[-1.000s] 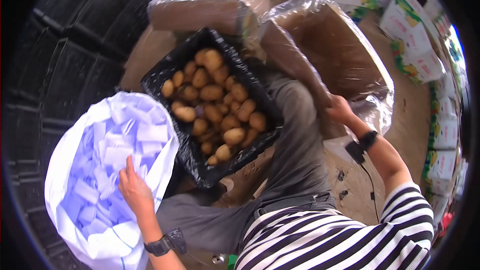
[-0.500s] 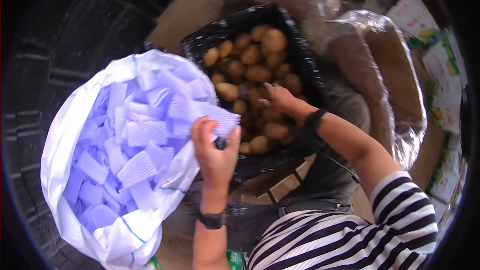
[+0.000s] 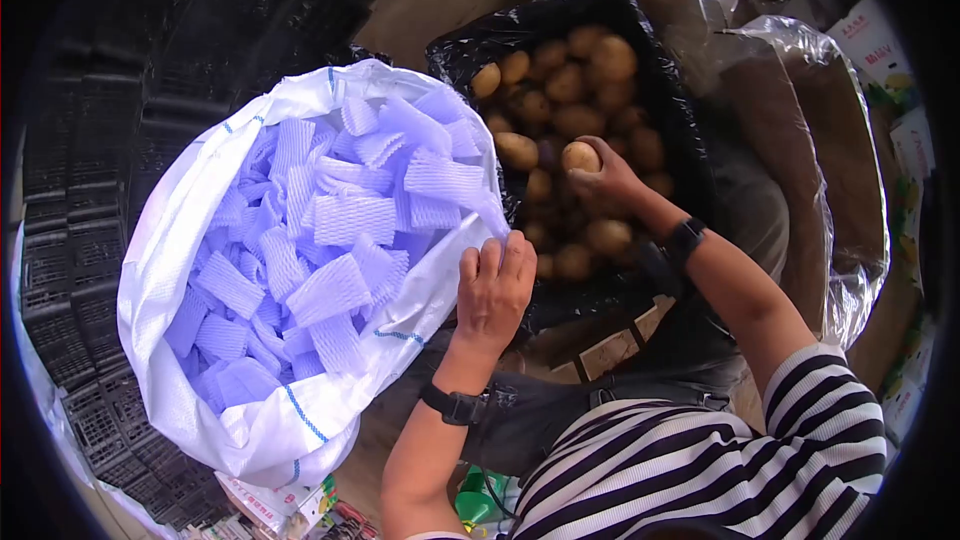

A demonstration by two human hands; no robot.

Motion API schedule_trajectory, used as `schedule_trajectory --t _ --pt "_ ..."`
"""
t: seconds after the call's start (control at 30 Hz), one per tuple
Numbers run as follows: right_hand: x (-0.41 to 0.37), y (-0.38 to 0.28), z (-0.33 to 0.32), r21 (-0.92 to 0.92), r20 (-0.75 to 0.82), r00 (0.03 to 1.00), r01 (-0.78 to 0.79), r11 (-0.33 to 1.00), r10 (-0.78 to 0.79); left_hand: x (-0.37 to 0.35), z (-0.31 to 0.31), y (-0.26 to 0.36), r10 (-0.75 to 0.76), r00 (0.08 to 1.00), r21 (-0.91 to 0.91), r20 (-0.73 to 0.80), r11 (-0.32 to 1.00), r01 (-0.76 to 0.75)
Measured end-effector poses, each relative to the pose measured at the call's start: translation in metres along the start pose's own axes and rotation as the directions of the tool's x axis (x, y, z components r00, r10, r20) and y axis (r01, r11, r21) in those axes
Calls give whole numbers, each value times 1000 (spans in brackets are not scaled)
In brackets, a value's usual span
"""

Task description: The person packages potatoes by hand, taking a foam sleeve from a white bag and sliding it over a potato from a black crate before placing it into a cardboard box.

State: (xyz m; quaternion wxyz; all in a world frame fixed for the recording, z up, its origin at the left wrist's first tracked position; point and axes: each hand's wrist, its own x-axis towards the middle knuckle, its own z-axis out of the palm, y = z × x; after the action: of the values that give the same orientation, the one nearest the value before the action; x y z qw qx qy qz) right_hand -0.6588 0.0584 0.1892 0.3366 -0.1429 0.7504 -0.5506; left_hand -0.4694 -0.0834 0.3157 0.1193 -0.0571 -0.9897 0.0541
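Observation:
Closed on a purple foam net sleeve (image 3: 488,208), my left hand (image 3: 495,285) is at the right rim of a white woven sack (image 3: 150,340). Many more foam sleeves (image 3: 335,290) fill the sack. My right hand (image 3: 615,180) holds a round, light brown potato (image 3: 581,157) between thumb and fingers. It is above a box lined with black plastic (image 3: 690,130), which holds several other potatoes (image 3: 578,121). The lower end of the sleeve is hidden by my left fingers.
Black plastic crates (image 3: 100,370) stand at the left. On the right is an open cardboard box with clear plastic wrap (image 3: 840,140). Printed cartons (image 3: 875,40) line the far right. A green object (image 3: 477,500) lies at the bottom beside my left forearm.
My right hand has taken hold of a potato and lifted it. My left fingers have closed further round the sleeve, which now hangs at the sack's rim. The view has shifted.

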Motion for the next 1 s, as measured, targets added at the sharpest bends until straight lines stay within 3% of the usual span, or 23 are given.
schedule_trajectory --t 0.03,0.1,0.13,0.2,0.27,0.33,0.37,0.4,0.47,0.5,0.53,0.63,0.67,0.73,0.77,0.8,0.83,0.9,0.93,0.97,1.0 --pt "-17 -15 -2 4 -10 1000 5 1000 -5 0 -2 3 28 999 45 31 999 -30" --pt "-56 -46 0 360 95 994 12 933 -50 -1 -5 8 66 997 68 43 995 -69" --pt "-71 -59 -1 366 86 995 23 930 -59 -2 -7 11 93 994 88 65 991 -99" --pt "-100 -80 -2 679 344 936 -190 709 -78 -2 -13 18 115 990 105 88 987 -124" --pt "-124 -93 -2 787 474 868 -343 513 -148 -4 -17 23 133 984 122 114 982 -147" --pt "-136 -98 4 786 587 763 -458 416 -269 -10 -13 27 187 974 43 128 980 -194" --pt "-138 -101 12 796 535 805 -381 470 -255 -10 -13 30 174 983 -144 61 976 -163" --pt "-139 -101 18 796 481 842 -304 523 -243 -11 -15 32 175 982 -141 64 976 -165" --pt "-129 -89 14 816 324 943 -236 527 -79 -11 -21 32 199 971 32 129 978 -205" --pt "-125 -80 6 726 165 980 -44 686 -111 -13 -24 34 181 982 86 60 979 -186" --pt "-123 -73 -6 725 146 983 -31 689 -110 -12 -26 34 181 982 97 60 978 -187" --pt "-145 -69 -26 760 254 963 -144 633 -86 -8 -31 44 -76 995 -72 -68 995 71" --pt "-157 -72 -28 771 329 936 -192 607 -122 -3 -33 49 -82 994 -66 -71 995 78" --pt "-176 -51 -26 787 430 889 -284 547 -157 12 -35 63 -448 889 -280 -91 869 409" --pt "-187 -51 -22 826 466 864 -349 443 -188 18 -32 72 -507 856 -367 -102 819 441" --pt "-196 -52 -19 848 495 841 -413 332 -219 21 -24 81 -487 869 -443 -81 799 407" --pt "-202 -55 -17 877 445 849 -349 330 -286 22 -18 96 -440 897 -525 -42 774 355" --pt "-203 -37 -21 896 406 876 -327 300 -260 21 -8 121 -388 922 -621 -3 723 302" --pt "-203 -30 -26 918 362 899 -297 262 -248 20 0 130 -548 816 -835 185 350 424" --pt "-207 -34 -37 913 323 928 -255 317 -185 26 -1 138 -594 685 -883 421 -97 459" --pt "-209 -35 -47 911 315 933 -247 331 -171 31 -1 142 -586 690 -886 426 -114 450"
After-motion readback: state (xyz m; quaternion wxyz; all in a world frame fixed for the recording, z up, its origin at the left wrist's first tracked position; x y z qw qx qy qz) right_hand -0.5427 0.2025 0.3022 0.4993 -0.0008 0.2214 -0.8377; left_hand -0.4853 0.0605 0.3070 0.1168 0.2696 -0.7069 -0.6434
